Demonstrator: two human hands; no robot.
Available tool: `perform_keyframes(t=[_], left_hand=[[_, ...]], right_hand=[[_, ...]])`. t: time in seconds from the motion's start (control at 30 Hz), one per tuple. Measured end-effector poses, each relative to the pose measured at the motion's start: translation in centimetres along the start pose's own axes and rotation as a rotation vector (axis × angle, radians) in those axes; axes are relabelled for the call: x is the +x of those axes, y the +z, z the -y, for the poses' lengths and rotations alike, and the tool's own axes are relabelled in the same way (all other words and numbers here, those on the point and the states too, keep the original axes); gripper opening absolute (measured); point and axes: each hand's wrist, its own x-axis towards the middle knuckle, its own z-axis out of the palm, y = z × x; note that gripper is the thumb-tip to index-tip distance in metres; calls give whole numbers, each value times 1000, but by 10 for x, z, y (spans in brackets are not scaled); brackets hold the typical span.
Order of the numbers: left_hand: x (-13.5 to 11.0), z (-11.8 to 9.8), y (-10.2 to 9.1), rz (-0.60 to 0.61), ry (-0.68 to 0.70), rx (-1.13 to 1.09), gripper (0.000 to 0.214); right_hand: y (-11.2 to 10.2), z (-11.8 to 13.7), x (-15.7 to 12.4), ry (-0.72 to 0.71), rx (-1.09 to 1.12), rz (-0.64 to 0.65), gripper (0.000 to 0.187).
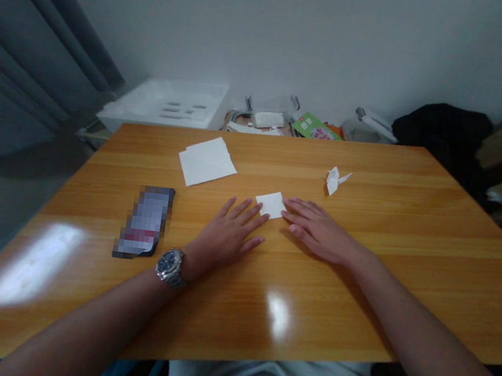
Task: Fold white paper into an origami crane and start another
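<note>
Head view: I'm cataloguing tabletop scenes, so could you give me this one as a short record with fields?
surface: glossy wooden table
left hand: open, palm down, fingertips at the left part of the small white paper
right hand: open, fingertips at that paper's right edge
left wrist: metal watch
left of left hand: phone, screen pixelated
farther back, left: larger white paper, seemingly several sheets
farther back, right: folded paper figure, birdlike
beyond table: green booklet

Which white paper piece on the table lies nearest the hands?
The small flat piece between the left hand and the right hand; the larger sheets and the folded figure lie farther away.
</note>
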Motion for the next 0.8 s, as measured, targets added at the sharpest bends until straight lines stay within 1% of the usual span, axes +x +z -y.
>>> perform_keyframes(t=[0.23,0.4,0.5,0.67,0.8], left_hand=[[4,4,0,-8,9,-26,55],[5,6,1,-29,-16,-53,55],[5,7,3,-22,-16,-55,54],[4,8,5,-37,-11,-59,53],[4,8,3,-72,-3,-73,50]], right_hand=[[-1,4,2,-31,66,34,49],[-5,14,4,-123,139,12,46],[-5,18,4,-158,179,15,46],[-4,18,3,-164,196,11,47],[-4,13,3,-140,198,-30,46]])
